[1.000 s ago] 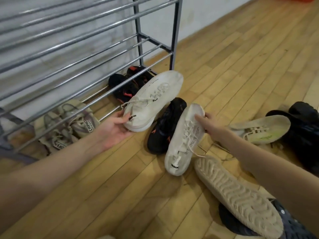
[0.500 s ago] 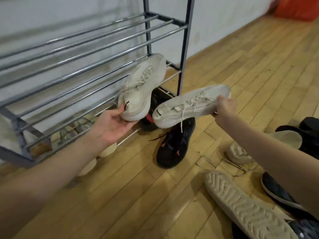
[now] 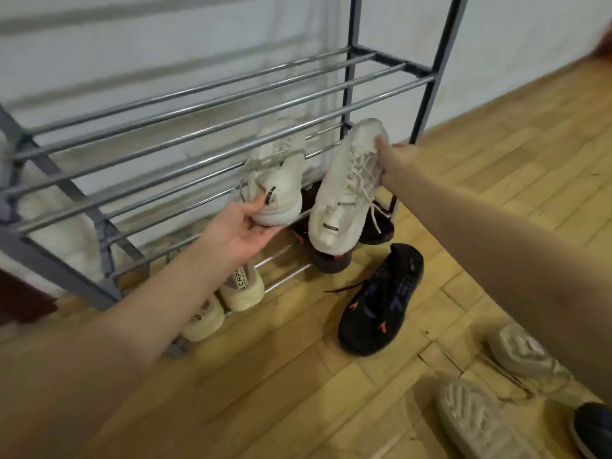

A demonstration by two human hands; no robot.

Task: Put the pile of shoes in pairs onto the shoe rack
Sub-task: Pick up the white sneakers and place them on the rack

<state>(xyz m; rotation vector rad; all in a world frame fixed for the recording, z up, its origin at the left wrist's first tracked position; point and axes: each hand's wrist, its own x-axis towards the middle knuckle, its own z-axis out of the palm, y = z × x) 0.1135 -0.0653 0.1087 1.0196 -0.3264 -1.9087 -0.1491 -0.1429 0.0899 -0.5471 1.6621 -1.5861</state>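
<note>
Wood plank floor (image 3: pixel 271 385) (worn seams), white wall (image 3: pixel 165 34).

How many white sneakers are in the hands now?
2. The left hand grips one white sneaker by its heel, toe between the shoe rack bars. The right hand holds the other white sneaker beside it, in front of the rack.

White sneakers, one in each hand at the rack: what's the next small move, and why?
Probably slide both white sneakers toe-first onto the rack's second shelf. The left hand has one sneaker partly between the bars; the right hand holds its mate just outside.
</note>
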